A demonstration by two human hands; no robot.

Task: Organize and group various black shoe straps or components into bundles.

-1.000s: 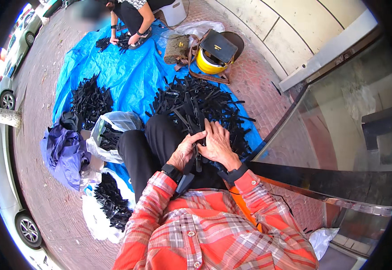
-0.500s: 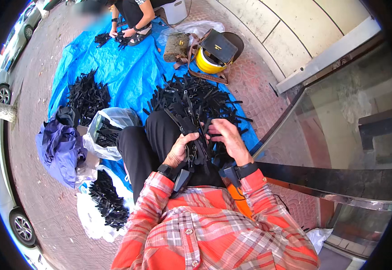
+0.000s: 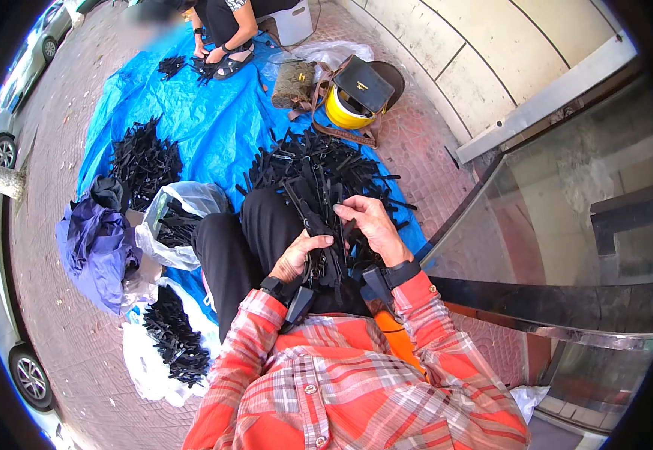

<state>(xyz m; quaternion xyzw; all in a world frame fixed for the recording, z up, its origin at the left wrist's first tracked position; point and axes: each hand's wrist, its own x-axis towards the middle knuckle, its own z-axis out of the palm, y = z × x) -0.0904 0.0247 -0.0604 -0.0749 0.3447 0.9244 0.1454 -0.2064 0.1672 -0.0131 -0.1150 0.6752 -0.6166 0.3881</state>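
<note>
A bunch of black straps (image 3: 319, 217) with small buckles lies over my lap, between my two hands. My left hand (image 3: 298, 253) is closed round the bunch, thumb on top. On its other side my right hand (image 3: 371, 223) pinches at one of the straps with thumb and fingertips. The lower fingers of both hands are partly hidden by the straps. Just beyond my knees spreads a large heap of the same black straps (image 3: 356, 169) on a blue tarp (image 3: 214, 135).
To the left lie another strap pile (image 3: 145, 161), a clear plastic bag (image 3: 191, 196) with straps, a purple cloth (image 3: 97, 251) and a white bag (image 3: 146, 367) under more straps. A yellow bucket (image 3: 345, 112) carries a black bag. Another person's hands (image 3: 210, 56) handle straps; a glass door (image 3: 559, 187) stands right.
My right hand has gone from loosely spread fingers to a pinch on a strap, shifting slightly left. The left hand keeps its hold on the bunch.
</note>
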